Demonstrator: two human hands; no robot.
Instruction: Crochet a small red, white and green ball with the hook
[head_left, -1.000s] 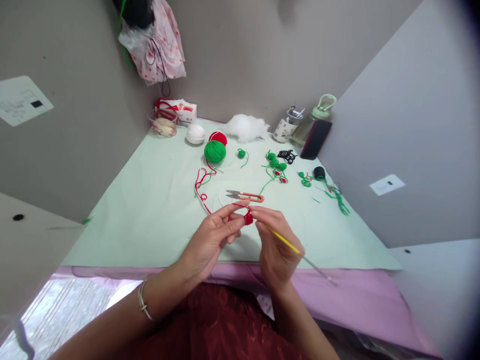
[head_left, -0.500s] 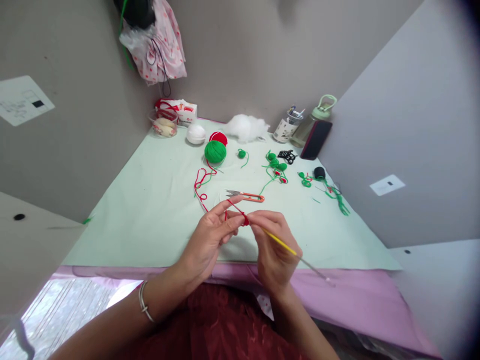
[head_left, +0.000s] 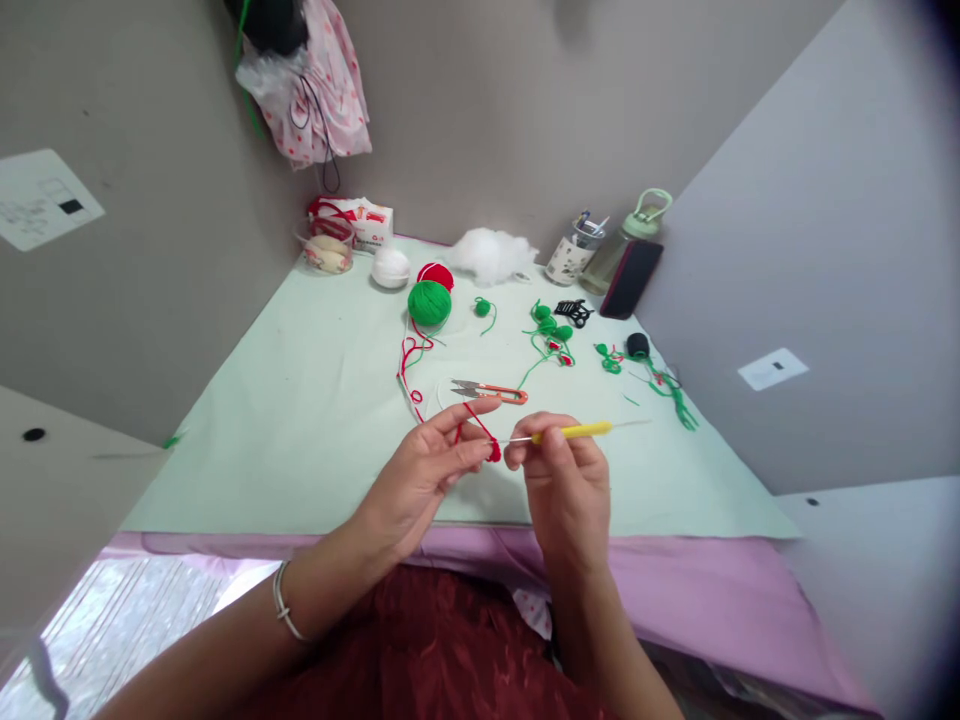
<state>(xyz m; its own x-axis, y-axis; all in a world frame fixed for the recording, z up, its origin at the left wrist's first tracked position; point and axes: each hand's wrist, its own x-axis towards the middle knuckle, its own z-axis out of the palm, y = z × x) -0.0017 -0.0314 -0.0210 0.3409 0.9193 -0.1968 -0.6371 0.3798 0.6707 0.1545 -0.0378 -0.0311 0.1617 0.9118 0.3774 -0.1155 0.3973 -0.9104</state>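
Note:
My left hand [head_left: 427,475] pinches a small red crochet piece [head_left: 494,452] between thumb and fingers, and red yarn [head_left: 409,365] runs over its index finger back toward the yarn balls. My right hand [head_left: 562,480] grips a yellow-handled crochet hook [head_left: 571,432], held almost level with its metal tip at the red piece. Both hands hover over the near part of the pale green mat [head_left: 315,410].
Orange thread snips [head_left: 491,392] lie just beyond the hands. Farther back are a green yarn ball [head_left: 430,303], a red ball [head_left: 436,274], a white ball [head_left: 391,267], white stuffing [head_left: 491,253], small green crochet pieces [head_left: 551,328], a bottle [head_left: 628,240] and a dark phone [head_left: 632,277].
My right hand has swung the crochet hook from pointing down to the right up to nearly level. The left hand's grip on the red piece has hardly shifted.

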